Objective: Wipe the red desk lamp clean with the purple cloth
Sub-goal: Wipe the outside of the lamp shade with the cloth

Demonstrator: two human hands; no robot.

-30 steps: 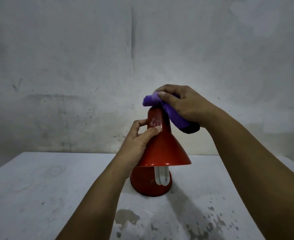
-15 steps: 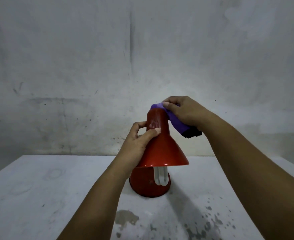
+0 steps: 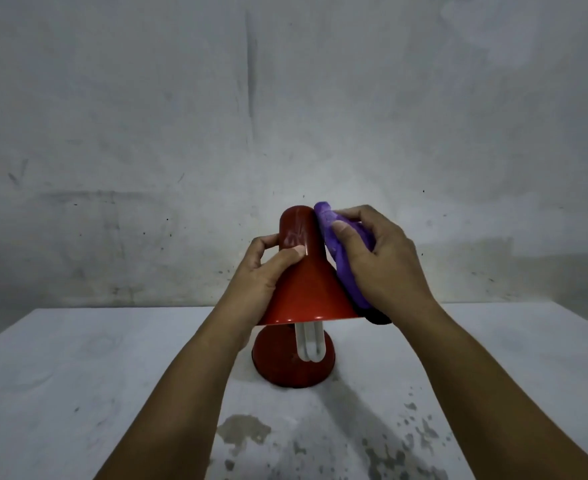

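The left hand (image 3: 258,278) pinches the lamp (image 3: 306,282) shade's neck, seemingly to steady it; the right hand (image 3: 382,261) presses the bunched cloth (image 3: 341,258) against its side.

Glossy red lamp (image 3: 306,289) with white bulb (image 3: 309,344). Purple cloth (image 3: 344,258), dark at its lower end. Pale grey table (image 3: 78,375), blotched with darker stains.

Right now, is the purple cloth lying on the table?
No, the purple cloth is held in the right hand and pressed against the right side of the red lamp's shade.
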